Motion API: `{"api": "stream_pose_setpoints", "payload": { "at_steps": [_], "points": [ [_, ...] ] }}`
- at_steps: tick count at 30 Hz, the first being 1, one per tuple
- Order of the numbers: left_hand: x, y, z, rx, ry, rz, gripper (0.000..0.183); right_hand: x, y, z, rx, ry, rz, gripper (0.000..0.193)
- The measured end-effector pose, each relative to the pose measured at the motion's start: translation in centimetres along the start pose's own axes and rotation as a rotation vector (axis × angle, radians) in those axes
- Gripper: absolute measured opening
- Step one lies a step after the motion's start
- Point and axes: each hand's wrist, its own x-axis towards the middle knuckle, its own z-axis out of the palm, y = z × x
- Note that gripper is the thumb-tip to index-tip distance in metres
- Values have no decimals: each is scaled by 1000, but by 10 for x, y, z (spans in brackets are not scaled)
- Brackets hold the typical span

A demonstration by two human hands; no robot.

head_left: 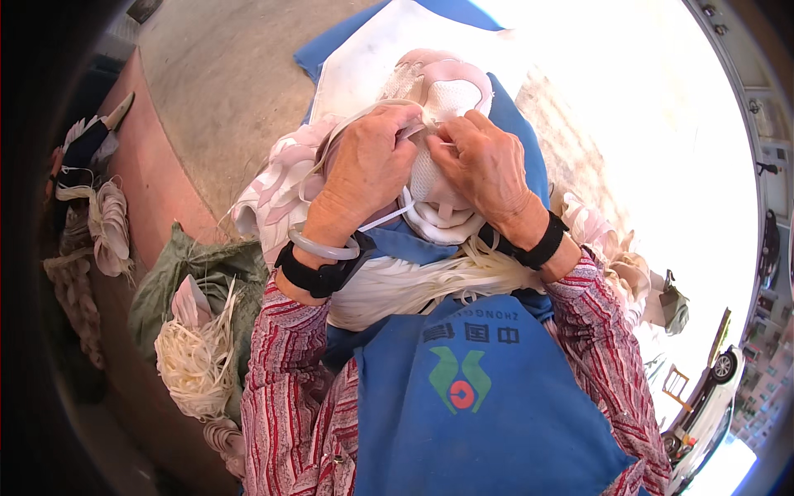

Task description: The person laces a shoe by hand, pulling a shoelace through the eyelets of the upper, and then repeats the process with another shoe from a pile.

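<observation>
A pale pink and white shoe upper lies in front of me, with white mesh and a padded collar toward my body. My left hand is closed in a pinch at the upper's left edge, on a white shoelace whose loose length trails below the wrist. From the right, my right hand is closed too, its fingertips pinching the lace over the mesh. Both hands nearly meet, and the fingers partly hide the eyelets. Across my lap is a thick bundle of cream shoelaces.
More pink uppers are heaped at the left, and others at the right. A green sack with a tangle of laces stands lower left. A blue apron covers my front. Beyond, a white car is parked.
</observation>
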Motion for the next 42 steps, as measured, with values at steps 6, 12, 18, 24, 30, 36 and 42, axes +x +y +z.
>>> {"api": "stream_pose_setpoints", "payload": {
  "at_steps": [6, 12, 18, 24, 30, 36, 42],
  "points": [
    [-1, 3, 2, -101, 77, 61, 28, 7, 1, 5, 103, 72, 3, 19],
    [-3, -8, 10, -170, 107, 46, 29, 7, -3, 0, 138, 48, 5, 14],
    [-11, -9, 20, -201, 284, -25, 16, 2, -17, 2, -2, 29, -23, 15],
    [-11, -7, 19, -279, 228, 37, 13, 1, -18, 8, -30, 77, -31, 13],
    [-14, -6, 28, -261, 360, 32, 18, 7, -14, -30, -72, -204, 25, 18],
    [-19, -6, 31, -236, 430, 109, 18, -20, -21, -98, 892, -611, 246, 35],
    [-25, 1, 30, -35, 340, 79, 26, -12, -55, -66, 200, 24, -257, 21]
  ]
}}
